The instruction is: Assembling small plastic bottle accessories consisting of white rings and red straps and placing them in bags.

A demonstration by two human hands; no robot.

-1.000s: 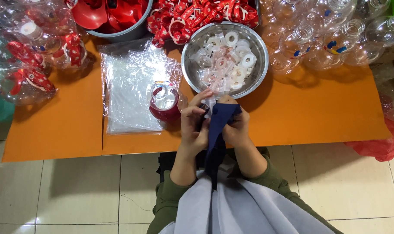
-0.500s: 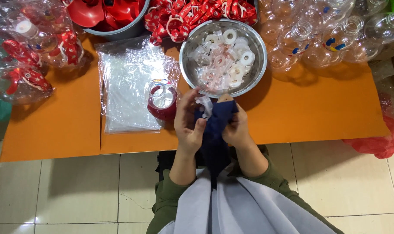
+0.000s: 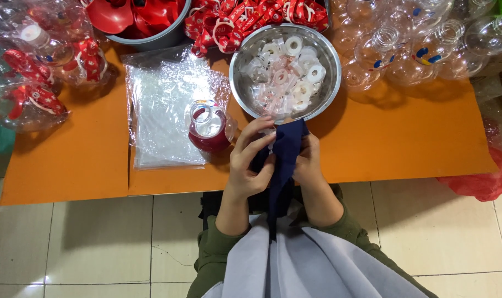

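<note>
My left hand (image 3: pixel 251 163) and right hand (image 3: pixel 308 163) are together at the near edge of the orange table (image 3: pixel 405 143), both clamped on a dark blue cloth (image 3: pixel 287 152) that hangs down toward my lap. Whether the cloth wraps something small, I cannot tell. Just beyond my fingers sits a steel bowl (image 3: pixel 331 72) of white plastic rings (image 3: pixel 295 77). A red-bottomed clear bottle (image 3: pixel 208 128) stands just left, on a stack of clear plastic bags (image 3: pixel 160 107).

The metal bowl (image 3: pixel 284 72) sits right in front of both hands. A small red bottle (image 3: pixel 208 128) blocks the left. To the right, the orange bench (image 3: pixel 405 138) is bare until the clear bottles (image 3: pixel 405 44).
</note>
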